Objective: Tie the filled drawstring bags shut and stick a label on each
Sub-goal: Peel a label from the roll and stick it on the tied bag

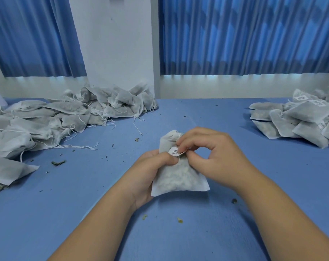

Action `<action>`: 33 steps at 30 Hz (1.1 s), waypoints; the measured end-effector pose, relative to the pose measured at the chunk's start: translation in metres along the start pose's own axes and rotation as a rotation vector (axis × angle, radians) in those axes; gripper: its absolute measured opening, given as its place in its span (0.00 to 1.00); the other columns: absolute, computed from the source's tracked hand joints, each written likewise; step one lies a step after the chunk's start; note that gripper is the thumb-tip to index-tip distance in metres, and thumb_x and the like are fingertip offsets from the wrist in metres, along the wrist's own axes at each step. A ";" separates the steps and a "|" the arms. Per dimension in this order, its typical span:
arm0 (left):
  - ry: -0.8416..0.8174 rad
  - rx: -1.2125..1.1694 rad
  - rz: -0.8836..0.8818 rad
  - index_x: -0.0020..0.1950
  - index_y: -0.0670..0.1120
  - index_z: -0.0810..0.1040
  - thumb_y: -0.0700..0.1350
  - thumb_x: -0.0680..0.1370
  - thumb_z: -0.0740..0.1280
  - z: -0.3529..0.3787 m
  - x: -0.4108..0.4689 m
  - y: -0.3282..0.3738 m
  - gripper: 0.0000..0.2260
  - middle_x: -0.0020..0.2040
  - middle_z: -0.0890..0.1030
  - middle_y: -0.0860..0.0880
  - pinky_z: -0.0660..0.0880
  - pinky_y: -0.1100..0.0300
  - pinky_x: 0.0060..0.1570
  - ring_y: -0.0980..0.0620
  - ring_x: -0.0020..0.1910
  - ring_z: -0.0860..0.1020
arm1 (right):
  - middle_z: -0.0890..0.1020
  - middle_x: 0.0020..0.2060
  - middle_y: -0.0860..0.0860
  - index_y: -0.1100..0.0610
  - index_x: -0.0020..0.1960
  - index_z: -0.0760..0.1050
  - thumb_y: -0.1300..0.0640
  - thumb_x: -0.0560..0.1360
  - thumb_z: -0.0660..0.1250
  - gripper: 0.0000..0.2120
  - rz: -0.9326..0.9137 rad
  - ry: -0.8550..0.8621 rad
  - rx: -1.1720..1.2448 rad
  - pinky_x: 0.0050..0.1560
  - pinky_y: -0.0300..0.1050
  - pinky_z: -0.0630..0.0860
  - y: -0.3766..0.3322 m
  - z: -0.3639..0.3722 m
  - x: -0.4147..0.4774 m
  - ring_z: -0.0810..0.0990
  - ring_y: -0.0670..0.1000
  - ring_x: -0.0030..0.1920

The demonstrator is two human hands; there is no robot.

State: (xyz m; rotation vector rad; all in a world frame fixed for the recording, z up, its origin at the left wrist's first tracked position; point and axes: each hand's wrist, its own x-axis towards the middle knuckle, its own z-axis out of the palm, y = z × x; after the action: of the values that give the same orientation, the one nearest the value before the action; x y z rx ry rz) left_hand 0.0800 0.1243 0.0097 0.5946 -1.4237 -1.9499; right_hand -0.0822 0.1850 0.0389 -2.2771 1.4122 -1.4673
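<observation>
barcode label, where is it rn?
Head view, centre: the barcode label sits on the upper front of the filled bag, pinched by the right hand, just above the thumb of the left hand gripping the bag.

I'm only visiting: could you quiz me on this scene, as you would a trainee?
1. True or false: the left hand grips the filled white fabric drawstring bag.
2. On the blue table, the heap of bags showing barcode labels lies to the person's: A) left B) right
3. What do the right hand's fingers pinch?
Key: 1 true; 2 B; 3 the small white barcode label.
</observation>
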 end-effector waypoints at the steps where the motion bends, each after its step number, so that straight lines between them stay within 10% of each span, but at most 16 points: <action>1: -0.003 0.000 0.000 0.49 0.40 0.79 0.40 0.67 0.65 0.000 0.000 0.000 0.12 0.43 0.79 0.43 0.77 0.57 0.40 0.47 0.42 0.80 | 0.84 0.43 0.51 0.61 0.41 0.84 0.72 0.68 0.66 0.11 0.001 -0.009 -0.008 0.49 0.50 0.77 -0.001 0.000 0.000 0.82 0.51 0.46; 8: -0.074 -0.102 0.035 0.56 0.44 0.81 0.48 0.74 0.67 0.002 0.002 -0.001 0.13 0.51 0.79 0.44 0.73 0.49 0.58 0.45 0.53 0.79 | 0.83 0.47 0.48 0.60 0.40 0.85 0.63 0.63 0.59 0.16 0.085 -0.039 0.011 0.54 0.39 0.74 -0.007 -0.001 -0.002 0.80 0.45 0.49; 14: 0.240 0.031 0.227 0.52 0.40 0.83 0.47 0.72 0.74 0.003 0.002 -0.003 0.14 0.47 0.84 0.40 0.79 0.52 0.47 0.44 0.46 0.83 | 0.81 0.51 0.46 0.58 0.33 0.83 0.60 0.66 0.62 0.11 0.192 -0.042 0.203 0.59 0.43 0.73 -0.005 0.003 -0.002 0.79 0.47 0.56; 18: 0.270 0.129 0.292 0.52 0.41 0.82 0.50 0.72 0.72 0.006 0.001 -0.004 0.15 0.48 0.85 0.40 0.79 0.52 0.47 0.45 0.46 0.83 | 0.79 0.49 0.44 0.53 0.39 0.81 0.54 0.68 0.74 0.04 0.273 0.121 0.230 0.54 0.37 0.74 -0.003 0.009 0.000 0.79 0.42 0.52; 23: 0.286 0.143 0.316 0.47 0.46 0.84 0.53 0.73 0.69 0.008 0.000 -0.005 0.12 0.47 0.86 0.41 0.81 0.54 0.43 0.44 0.46 0.85 | 0.80 0.50 0.47 0.49 0.54 0.74 0.53 0.66 0.79 0.21 0.596 0.066 0.341 0.43 0.37 0.79 0.002 0.009 0.002 0.82 0.41 0.43; 27: 0.318 0.227 0.324 0.44 0.50 0.85 0.58 0.72 0.70 0.009 0.001 -0.005 0.12 0.44 0.86 0.45 0.82 0.56 0.42 0.47 0.44 0.85 | 0.86 0.43 0.54 0.59 0.49 0.81 0.56 0.72 0.74 0.09 0.640 -0.057 0.562 0.45 0.47 0.82 0.001 0.009 -0.001 0.86 0.53 0.44; 33: 0.352 0.252 0.269 0.39 0.50 0.85 0.65 0.65 0.70 0.012 0.003 -0.008 0.19 0.40 0.86 0.47 0.79 0.62 0.34 0.51 0.39 0.85 | 0.86 0.41 0.56 0.58 0.43 0.82 0.46 0.64 0.74 0.16 0.650 -0.074 0.675 0.39 0.42 0.80 0.006 0.008 0.000 0.85 0.52 0.40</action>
State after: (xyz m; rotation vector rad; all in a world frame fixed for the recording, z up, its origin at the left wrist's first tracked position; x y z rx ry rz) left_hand 0.0678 0.1322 0.0058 0.7728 -1.4447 -1.3896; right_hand -0.0798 0.1785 0.0317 -1.2930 1.2058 -1.3314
